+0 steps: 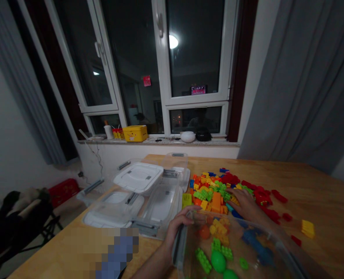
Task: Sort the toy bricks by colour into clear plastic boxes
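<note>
My left hand [176,224] is wrapped round the left rim of a clear plastic bin [247,228], which sits close in front of me. Inside it lie an orange ball [204,231], yellow blocks [219,228], green blocks [203,260], a green egg-shaped piece [218,260] and a blue piece [259,244]. Past the bin is a heap of toy building blocks [206,192] in orange, yellow, green, red and blue. My right hand [243,200] reaches over the bin to the heap's right side, fingers apart, touching the blocks near a yellow one [235,200].
Several clear bins [160,201] and white lids [138,177] are stacked at the left of the wooden table [293,178]. Red pieces [261,195] and a yellow block [307,228] lie at the right. A yellow box [135,133] stands on the windowsill. A blurred blue patch [116,252] is near the front edge.
</note>
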